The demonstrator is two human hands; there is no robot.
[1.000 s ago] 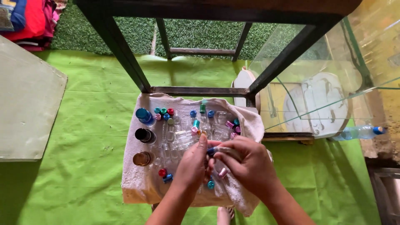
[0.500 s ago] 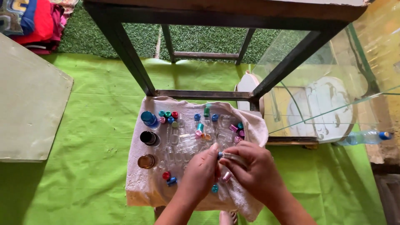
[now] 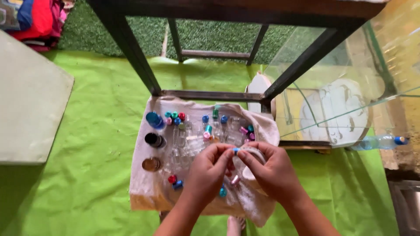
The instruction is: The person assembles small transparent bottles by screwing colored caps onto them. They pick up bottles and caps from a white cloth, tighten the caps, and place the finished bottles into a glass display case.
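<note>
Here, a small clear vial with a blue cap (image 3: 236, 150) is pinched between the left hand (image 3: 209, 170) and right hand (image 3: 273, 170), above the white towel (image 3: 144, 192). Steady grip is advised; other capped vials (image 3: 210, 129) lie at twelve o'clock, the metal frame (image 3: 210, 94) beyond.

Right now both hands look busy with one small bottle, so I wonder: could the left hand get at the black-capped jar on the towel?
Probably yes: the black-capped jar stands uncovered left of the left hand, nothing between, though that hand would first have to release the small bottle.
</note>
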